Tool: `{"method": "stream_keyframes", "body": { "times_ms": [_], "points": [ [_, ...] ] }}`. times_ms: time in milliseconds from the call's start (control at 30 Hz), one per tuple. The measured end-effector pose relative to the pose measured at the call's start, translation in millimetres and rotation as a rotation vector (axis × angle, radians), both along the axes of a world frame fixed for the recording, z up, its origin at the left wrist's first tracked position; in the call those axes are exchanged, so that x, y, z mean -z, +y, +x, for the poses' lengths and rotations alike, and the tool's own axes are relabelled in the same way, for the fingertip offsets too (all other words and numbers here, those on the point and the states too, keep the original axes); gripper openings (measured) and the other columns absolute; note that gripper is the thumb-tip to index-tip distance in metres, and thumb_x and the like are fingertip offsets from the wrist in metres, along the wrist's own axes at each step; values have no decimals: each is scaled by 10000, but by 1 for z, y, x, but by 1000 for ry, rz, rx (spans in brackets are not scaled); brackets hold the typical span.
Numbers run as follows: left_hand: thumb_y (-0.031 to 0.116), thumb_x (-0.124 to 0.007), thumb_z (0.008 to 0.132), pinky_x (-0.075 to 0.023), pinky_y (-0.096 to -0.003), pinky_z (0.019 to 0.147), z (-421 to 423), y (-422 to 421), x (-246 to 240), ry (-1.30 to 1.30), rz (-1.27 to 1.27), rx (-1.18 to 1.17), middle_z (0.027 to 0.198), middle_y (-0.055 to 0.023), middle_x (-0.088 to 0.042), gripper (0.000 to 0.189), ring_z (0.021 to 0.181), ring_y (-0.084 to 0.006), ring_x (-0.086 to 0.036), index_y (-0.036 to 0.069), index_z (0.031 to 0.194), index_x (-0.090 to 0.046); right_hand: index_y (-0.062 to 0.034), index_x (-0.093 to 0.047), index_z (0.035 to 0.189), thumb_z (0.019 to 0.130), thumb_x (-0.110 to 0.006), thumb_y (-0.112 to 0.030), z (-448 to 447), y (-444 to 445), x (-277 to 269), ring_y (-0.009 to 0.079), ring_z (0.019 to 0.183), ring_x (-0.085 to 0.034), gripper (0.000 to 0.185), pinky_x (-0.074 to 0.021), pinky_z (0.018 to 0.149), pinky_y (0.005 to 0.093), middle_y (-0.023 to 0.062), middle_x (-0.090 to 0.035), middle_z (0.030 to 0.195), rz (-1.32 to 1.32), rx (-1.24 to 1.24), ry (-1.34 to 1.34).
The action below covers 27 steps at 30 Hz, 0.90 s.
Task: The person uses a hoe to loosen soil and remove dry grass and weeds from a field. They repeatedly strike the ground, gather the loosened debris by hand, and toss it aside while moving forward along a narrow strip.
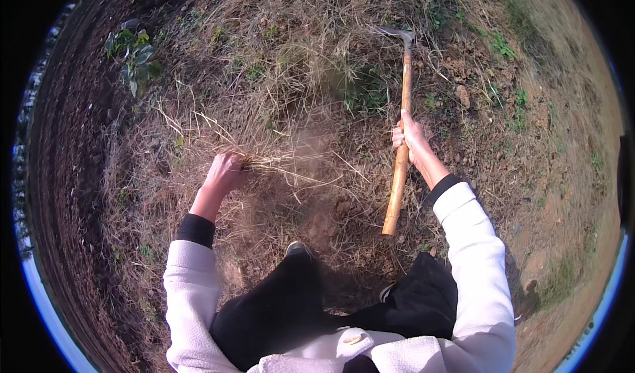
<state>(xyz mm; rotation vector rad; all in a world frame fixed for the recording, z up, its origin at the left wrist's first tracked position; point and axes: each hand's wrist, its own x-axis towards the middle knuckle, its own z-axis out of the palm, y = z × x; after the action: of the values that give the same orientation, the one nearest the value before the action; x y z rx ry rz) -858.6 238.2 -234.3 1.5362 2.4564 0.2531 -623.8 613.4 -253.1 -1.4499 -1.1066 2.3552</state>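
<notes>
My left hand [227, 170] is closed around a bunch of dry grass stalks [278, 163], whose loose ends stick out to both sides of the fist. In my right hand [411, 137] is the wooden handle [396, 189] of a sickle, gripped around its middle. The sickle's dark metal blade [394, 32] is at the far end, pointing left over the dry grass; part of its edge is hard to make out against the stalks. Between my hands, brown dust hangs over bare soil and cut stalks.
Standing dry grass [307, 60] covers the ground ahead. A broad-leaved green plant [136, 58] grows at the upper left, beside dark tilled soil [69, 139]. A stone [463, 96] lies right of the sickle. My shoe [296, 247] rests on the slope below my hands.
</notes>
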Motion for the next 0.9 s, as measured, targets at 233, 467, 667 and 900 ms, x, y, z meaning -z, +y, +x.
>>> {"method": "stream_keyframes", "body": {
  "times_ms": [233,467,667,900],
  "points": [
    [178,-736,636,-424,-441,896,51,-48,29,-38,-117,206,1105,-96,-582,360,1057,-300,-540,144,984,-648,-52,-382,872,958,-451,-447,49,-94,-45,75,431,-433,410,-396,353,245,-7,-420,607,86,-731,-72],
    [236,-694,679,-350,-469,989,80,-49,33,251,286,116,1268,-101,-452,471,1151,-308,-436,279,1140,-607,32,-424,931,945,-516,-326,84,-132,-42,395,545,-590,370,-442,486,450,217,-562,591,998,-1177,-3],
    [181,-682,721,-362,-488,987,58,-15,40,176,198,-259,1420,-196,-316,704,1199,-370,-424,149,1361,-391,16,-418,948,927,-557,-289,96,-114,-55,398,576,-596,336,-437,486,434,218,-546,590,1119,-1045,30],
    [89,-619,732,-405,-459,943,42,12,21,-26,-335,-205,1309,-111,-474,450,1159,-295,-487,185,1171,-605,-39,-498,1042,943,-489,-453,58,-55,-86,62,459,-474,426,-394,428,226,-18,-487,573,811,-471,87]
  ]
}}
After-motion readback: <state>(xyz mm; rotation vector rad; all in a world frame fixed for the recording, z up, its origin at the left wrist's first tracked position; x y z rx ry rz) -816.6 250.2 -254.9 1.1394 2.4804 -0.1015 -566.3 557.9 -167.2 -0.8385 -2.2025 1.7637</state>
